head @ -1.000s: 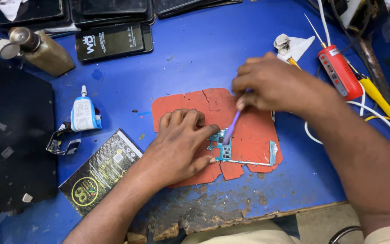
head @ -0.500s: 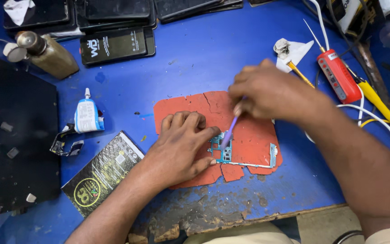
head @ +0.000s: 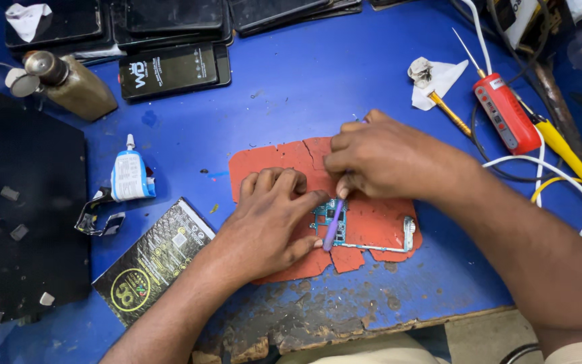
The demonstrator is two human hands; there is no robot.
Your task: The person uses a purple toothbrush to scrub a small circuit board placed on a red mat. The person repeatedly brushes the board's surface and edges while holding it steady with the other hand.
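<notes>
Two hands seen on torn red rubber mat [head: 372,226]: thin green circuit board [head: 331,219] pinned flat by left hand [head: 267,219], fingers spread; slim purple tool [head: 333,226] pinched in right hand [head: 378,158]. Board judged light, stiff, fragile; best gripped by edges.

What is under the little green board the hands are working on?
The green circuit board lies on a cracked red mat, which rests on the blue table. The left hand covers the board's left end and the mat there.

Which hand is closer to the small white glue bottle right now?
Left. The left hand rests on the orange mat, right of the glue bottle; the right hand is farther right, holding the purple tool.
</notes>
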